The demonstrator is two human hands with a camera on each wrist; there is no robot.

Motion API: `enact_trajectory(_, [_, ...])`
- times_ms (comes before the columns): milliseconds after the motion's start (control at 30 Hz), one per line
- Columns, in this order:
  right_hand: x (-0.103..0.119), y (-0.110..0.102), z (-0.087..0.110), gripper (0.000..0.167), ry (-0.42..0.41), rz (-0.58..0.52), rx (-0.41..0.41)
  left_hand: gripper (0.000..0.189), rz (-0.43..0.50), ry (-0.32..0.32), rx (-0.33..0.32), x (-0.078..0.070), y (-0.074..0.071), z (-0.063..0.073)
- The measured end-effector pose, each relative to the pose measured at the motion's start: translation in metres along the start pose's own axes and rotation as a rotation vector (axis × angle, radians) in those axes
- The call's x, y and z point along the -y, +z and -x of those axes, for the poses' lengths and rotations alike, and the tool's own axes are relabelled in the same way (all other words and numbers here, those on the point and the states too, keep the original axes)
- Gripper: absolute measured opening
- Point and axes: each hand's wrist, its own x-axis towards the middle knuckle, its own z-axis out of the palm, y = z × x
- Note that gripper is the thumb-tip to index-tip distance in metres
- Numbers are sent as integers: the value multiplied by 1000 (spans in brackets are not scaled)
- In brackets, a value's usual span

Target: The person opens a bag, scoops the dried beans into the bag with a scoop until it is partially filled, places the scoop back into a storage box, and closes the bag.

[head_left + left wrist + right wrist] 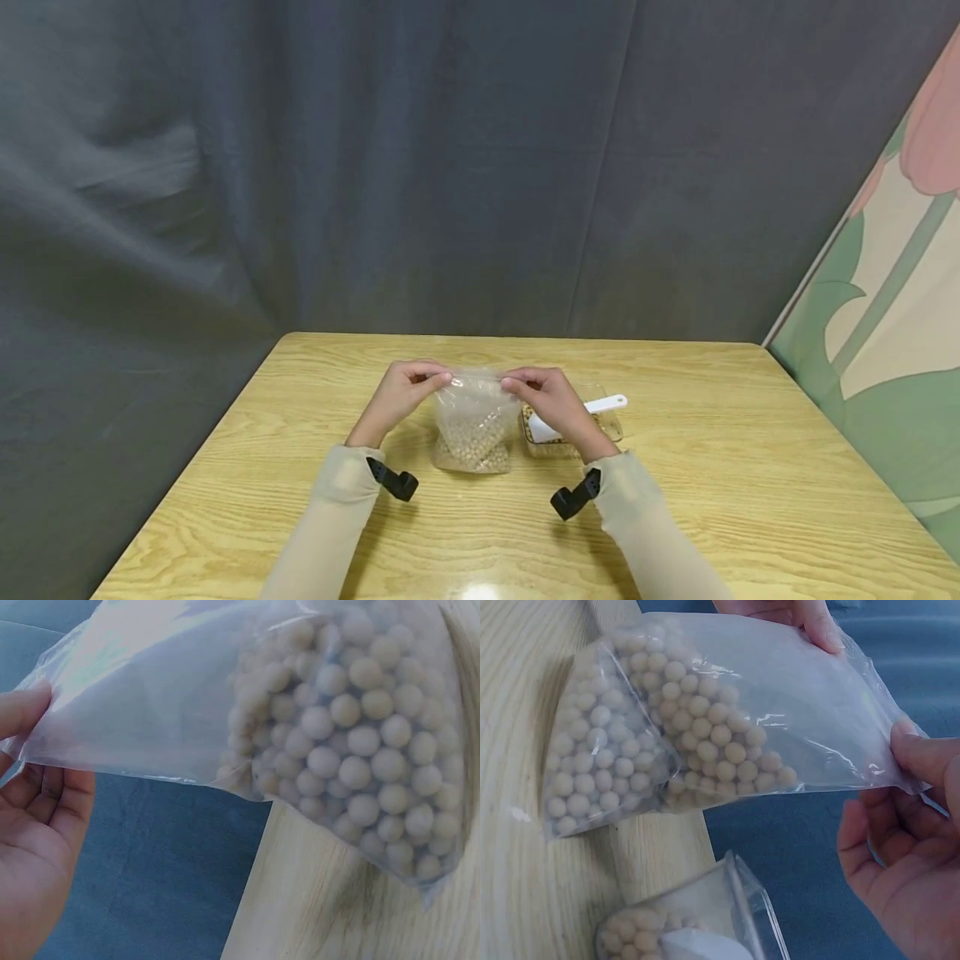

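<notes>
A clear plastic bag (474, 417) stands on the table, its lower part filled with small round beige balls (716, 735). My left hand (397, 402) pinches the left top corner between thumb and fingers. On the other top corner, my right hand (553, 403) pinches the plastic the same way. The upper bag is stretched flat between both hands, and its top edge looks closed up, though whether it is sealed cannot be told. In the left wrist view, the left hand (37, 840) has its thumb over the film and its other fingers curled below.
Just right of the bag, partly behind my right forearm, stands a clear container (542, 450) with more beige balls. A white scoop (604, 404) lies in it, handle pointing right. Below is a wooden table (750, 467), with a dark curtain (450, 167) behind.
</notes>
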Motion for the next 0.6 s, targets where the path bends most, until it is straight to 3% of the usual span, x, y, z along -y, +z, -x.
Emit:
enact_trajectory(200, [-6,-3,-3,30,80,-55,-82,25,30,-68,-71,5,2,-3])
enact_trajectory(367, [-7,-4,-4,33,86,-65,-98,27,23,-133,-137,7,5,-4])
enact_trajectory(600, [-8,-4,-6,33,86,-27,-121,25,40,-121,-212,9,10,-5])
